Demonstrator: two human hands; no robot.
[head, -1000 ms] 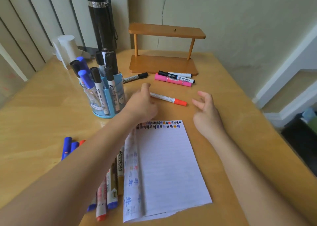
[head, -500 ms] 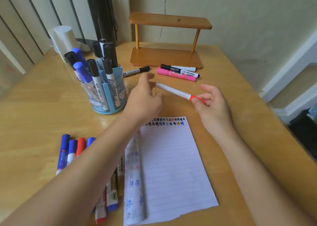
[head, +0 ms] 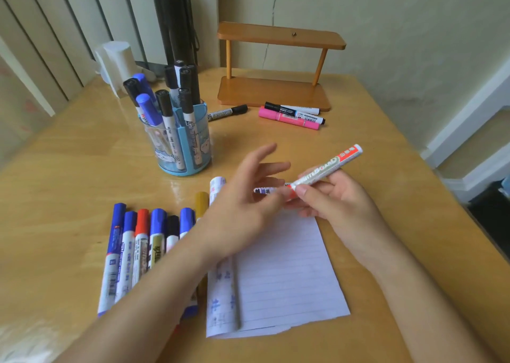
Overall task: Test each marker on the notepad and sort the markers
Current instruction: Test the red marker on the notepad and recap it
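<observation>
My right hand (head: 332,200) grips a white whiteboard marker with red ends (head: 327,168) above the top edge of the lined notepad (head: 278,274). The marker points up and to the right, with its red cap end down by my fingers. My left hand (head: 245,202) hovers just left of that cap end, fingers spread and holding nothing. A row of several markers (head: 138,249) lies on the table left of the notepad, partly hidden by my left forearm. A blue pen holder (head: 182,144) behind them is full of upright markers.
A wooden two-level stand (head: 276,92) sits at the back of the table. In front of it lie a pink marker (head: 289,119), a black-capped one (head: 292,110) and another black marker (head: 227,112). A black flask (head: 174,23) and a white cup (head: 117,62) stand back left.
My right hand has taken the red marker and turned it so its far end points up right. My left hand has let go of it and opened. The view has tilted down.
</observation>
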